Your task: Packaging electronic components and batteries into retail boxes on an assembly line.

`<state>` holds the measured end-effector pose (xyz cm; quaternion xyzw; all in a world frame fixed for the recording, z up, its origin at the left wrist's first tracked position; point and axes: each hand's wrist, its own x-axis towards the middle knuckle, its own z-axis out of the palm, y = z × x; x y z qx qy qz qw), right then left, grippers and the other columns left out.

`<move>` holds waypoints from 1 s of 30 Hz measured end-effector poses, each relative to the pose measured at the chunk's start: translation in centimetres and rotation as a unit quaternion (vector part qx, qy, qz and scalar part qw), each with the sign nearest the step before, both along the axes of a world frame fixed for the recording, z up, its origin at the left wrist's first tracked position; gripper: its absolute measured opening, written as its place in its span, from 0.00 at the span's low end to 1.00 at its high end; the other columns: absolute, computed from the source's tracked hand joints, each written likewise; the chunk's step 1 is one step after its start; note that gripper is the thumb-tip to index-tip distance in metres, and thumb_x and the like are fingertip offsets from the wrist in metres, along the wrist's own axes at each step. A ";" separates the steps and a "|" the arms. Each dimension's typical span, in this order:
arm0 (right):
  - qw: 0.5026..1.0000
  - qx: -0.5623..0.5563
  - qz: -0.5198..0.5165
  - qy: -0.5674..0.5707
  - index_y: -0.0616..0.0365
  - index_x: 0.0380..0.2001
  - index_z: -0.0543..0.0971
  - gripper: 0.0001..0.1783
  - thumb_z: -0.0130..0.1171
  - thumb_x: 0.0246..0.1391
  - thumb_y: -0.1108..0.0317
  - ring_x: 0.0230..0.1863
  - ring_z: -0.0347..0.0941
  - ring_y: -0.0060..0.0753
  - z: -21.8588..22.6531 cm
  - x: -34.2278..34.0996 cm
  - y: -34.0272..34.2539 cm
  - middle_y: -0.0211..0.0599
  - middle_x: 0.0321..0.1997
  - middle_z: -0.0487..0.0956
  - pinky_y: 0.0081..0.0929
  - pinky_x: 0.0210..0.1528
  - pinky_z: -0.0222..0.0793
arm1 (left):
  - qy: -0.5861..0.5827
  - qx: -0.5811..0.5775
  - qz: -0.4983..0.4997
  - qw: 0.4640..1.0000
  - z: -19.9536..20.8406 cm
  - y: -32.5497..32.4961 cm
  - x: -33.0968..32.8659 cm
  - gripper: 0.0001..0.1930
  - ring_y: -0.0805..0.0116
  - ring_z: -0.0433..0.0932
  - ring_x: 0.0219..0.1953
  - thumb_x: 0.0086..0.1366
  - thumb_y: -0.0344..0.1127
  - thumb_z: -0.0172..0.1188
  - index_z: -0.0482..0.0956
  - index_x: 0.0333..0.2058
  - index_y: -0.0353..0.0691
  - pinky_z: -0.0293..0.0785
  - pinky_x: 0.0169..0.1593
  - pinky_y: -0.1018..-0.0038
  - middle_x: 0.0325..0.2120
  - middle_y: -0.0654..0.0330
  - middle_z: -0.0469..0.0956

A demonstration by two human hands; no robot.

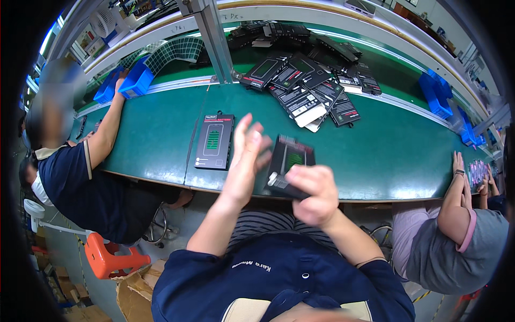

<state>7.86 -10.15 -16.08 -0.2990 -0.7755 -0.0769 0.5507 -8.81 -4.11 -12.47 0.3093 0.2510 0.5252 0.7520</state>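
Centrally in the frame, a black box [291, 160] with a green graphic on its face is tilted above the bench's near edge, slightly blurred. The right hand [317, 194] has it by its lower right part, fingers curled and closed on it. Just left of the box, the left hand [247, 158] is raised and open, fingers spread and blurred, with nothing gripped; whether a fingertip brushes the box I cannot tell.

Left of that hand, a second black box [214, 142] lies flat, face up, on the green workbench [142, 139], its green graphic and hang tab showing. A loose pile of similar boxes [306, 91] spreads from the centre toward the upper right, several overlapping at angles, some with white ends showing. A metal post [209, 40] rises at upper centre.

At upper left, a gridded green sheet [174, 53] lies beside a blue bin [136, 79], where a co-worker in dark blue [102, 172] reaches with one hand. More blue bins [433, 95] stand at upper right. A person in grey [456, 257] sits at lower right, forearms at the bench. At lower left stands an orange-red stool [111, 256], beside torn cardboard [133, 298].
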 end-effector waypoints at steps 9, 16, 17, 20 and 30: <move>0.944 -0.229 -0.129 -0.197 0.54 0.48 0.75 0.25 0.71 0.48 0.60 0.70 0.57 0.59 0.6 2.9 2.3 0.47 0.66 0.67 0.61 0.71 0.51 | 0.732 0.340 0.227 0.545 -1.5 4.6 -8.6 0.21 0.37 0.76 0.50 0.69 0.37 0.58 0.75 0.57 0.34 0.74 0.54 0.57 0.53 0.37 0.74; 0.882 -0.233 -0.300 -0.278 0.43 0.72 0.57 0.47 0.65 0.53 0.44 0.76 0.39 0.69 0.5 5.5 7.4 0.51 0.76 0.49 0.77 0.69 0.40 | 0.850 0.306 0.146 0.404 -2.7 5.7 -7.2 0.38 0.34 0.74 0.52 0.61 0.56 0.63 0.65 0.66 0.46 0.74 0.54 0.50 0.64 0.38 0.62; 0.879 -0.225 -0.321 -0.273 0.39 0.72 0.57 0.48 0.66 0.52 0.43 0.75 0.38 0.71 0.1 6.5 8.3 0.50 0.77 0.47 0.79 0.67 0.41 | 0.844 0.293 0.144 0.425 -2.9 6.7 -8.5 0.38 0.35 0.74 0.53 0.61 0.55 0.63 0.64 0.67 0.49 0.74 0.53 0.49 0.65 0.39 0.62; 0.885 -0.213 -0.335 -0.244 0.32 0.71 0.61 0.50 0.67 0.46 0.36 0.74 0.39 0.77 0.3 9.0 9.7 0.50 0.77 0.46 0.86 0.62 0.44 | 0.881 0.176 0.163 0.408 -3.4 10.3 -16.1 0.38 0.33 0.70 0.59 0.62 0.56 0.61 0.61 0.69 0.58 0.71 0.58 0.47 0.68 0.44 0.60; 0.837 -0.345 -0.362 -0.222 0.39 0.68 0.68 0.51 0.63 0.41 0.29 0.72 0.48 0.76 0.2 10.0 10.8 0.54 0.77 0.50 0.78 0.67 0.41 | 0.920 0.214 0.151 0.293 -2.0 25.3 -29.6 0.31 0.38 0.69 0.61 0.62 0.52 0.63 0.71 0.62 0.49 0.65 0.65 0.53 0.65 0.43 0.64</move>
